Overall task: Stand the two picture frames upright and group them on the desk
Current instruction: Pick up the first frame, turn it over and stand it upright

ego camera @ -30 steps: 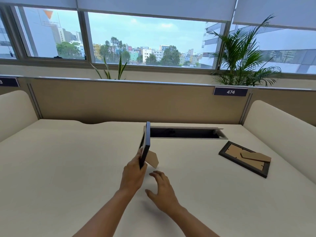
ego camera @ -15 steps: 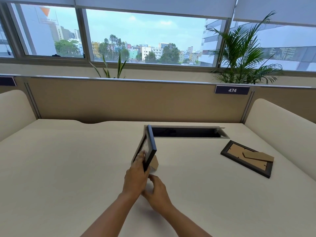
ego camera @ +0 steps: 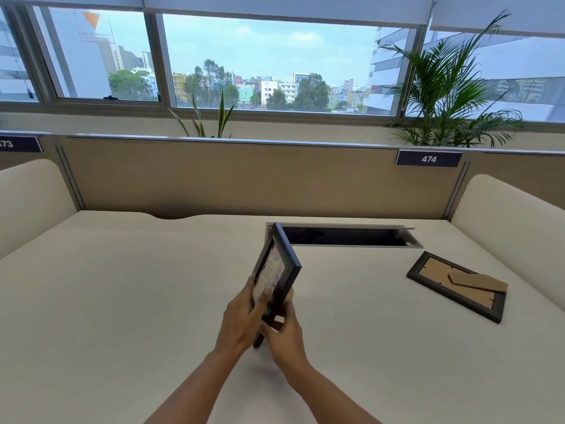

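The number plate [ego camera: 428, 158] on the partition beyond your hands reads "474" — another [ego camera: 18, 144] far off to your left shows "73". Your left hand [ego camera: 241, 319] and right hand [ego camera: 284, 335] both grip the black picture frame [ego camera: 276, 270], held tilted with its glass toward your left. The second frame [ego camera: 458, 286] lies face down on the cream table [ego camera: 122, 301], well off to your right — brown stand uppermost. Plants stand before the windows.
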Motion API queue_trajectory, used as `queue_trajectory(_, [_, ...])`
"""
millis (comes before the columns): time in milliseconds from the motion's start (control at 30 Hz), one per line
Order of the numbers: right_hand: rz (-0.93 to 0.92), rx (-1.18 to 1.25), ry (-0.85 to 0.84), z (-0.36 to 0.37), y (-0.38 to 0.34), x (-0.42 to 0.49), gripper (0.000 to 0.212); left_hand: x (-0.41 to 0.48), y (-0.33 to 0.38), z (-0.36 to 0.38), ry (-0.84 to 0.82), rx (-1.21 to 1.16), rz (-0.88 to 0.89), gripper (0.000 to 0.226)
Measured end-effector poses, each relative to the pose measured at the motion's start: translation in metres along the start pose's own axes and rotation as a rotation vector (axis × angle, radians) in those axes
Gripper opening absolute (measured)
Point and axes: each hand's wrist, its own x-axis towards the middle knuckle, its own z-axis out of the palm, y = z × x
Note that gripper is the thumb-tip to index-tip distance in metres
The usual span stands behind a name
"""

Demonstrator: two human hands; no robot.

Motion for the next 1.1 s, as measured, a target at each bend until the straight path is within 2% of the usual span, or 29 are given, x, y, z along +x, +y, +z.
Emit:
queue_trajectory(67, [0.015,0.005,-0.011,-0.007,0.002,0.003,0.042,0.002,-0.006,-0.003,0.025,0.004,-0.006,0.054])
queue_trajectory(233, [0.084,0.043,0.017,-0.042,0.006,0.016,0.027,0.008,-0.024,-0.013,0.072,-0.033,-0.166,0.052])
queue_trajectory(467, [0.142,-0.107,-0.147,-0.080,-0.001,0.035,0.036,0.008,-0.039,-0.016,0.041,-0.129,-0.288,0.053])
queue_trajectory(600, [0.134,-0.188,-0.164,-0.089,-0.006,0.045,0.038,0.009,-0.037,-0.015,0.005,-0.176,-0.306,0.055])
queue_trajectory(933, [0.076,-0.061,0.071,-0.082,0.001,0.043,0.019,0.011,-0.042,-0.020,0.106,-0.141,-0.309,0.037])
queue_trajectory(1100, [0.045,-0.019,0.131,-0.075,0.007,0.040,0.014,0.010,-0.047,-0.019,0.152,-0.145,-0.288,0.033])
